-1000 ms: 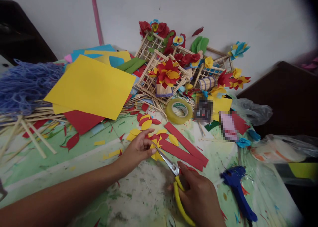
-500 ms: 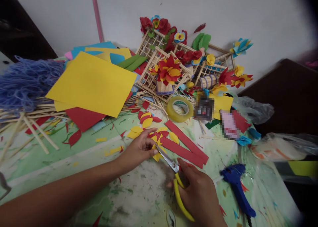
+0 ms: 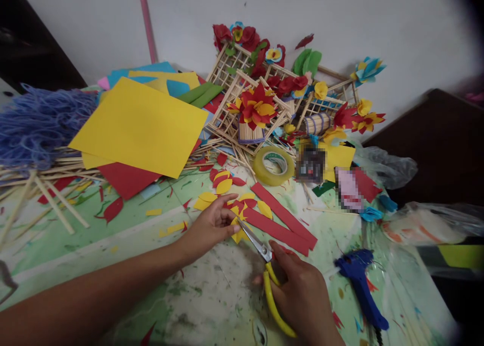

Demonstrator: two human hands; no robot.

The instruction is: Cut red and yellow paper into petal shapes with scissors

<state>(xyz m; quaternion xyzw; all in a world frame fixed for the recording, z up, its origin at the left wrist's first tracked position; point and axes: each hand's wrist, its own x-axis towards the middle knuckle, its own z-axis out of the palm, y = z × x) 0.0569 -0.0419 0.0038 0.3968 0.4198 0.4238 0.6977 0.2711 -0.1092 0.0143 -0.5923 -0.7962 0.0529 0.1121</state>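
Note:
My right hand [image 3: 298, 290] grips a pair of scissors [image 3: 269, 265] with yellow handles. Its metal blades point up and left, and their tips reach the fingers of my left hand [image 3: 215, 222]. Between that hand's thumb and fingers is a small piece of yellow paper [image 3: 239, 233], partly hidden by the fingertips. Just beyond the hands lie cut yellow petals [image 3: 265, 209] and red ones. Two red paper strips [image 3: 278, 231] stretch out to the right of the petals.
A roll of tape [image 3: 274, 166] lies behind the strips. To the right is a blue glue gun [image 3: 361, 285]. Yellow sheets [image 3: 139, 126] and blue string [image 3: 41, 126] are stacked at left. Stick frames with paper flowers [image 3: 255, 106] lean against the wall.
Almost nothing differs. Both hands stay in place, with the scissors' tips still at the yellow paper.

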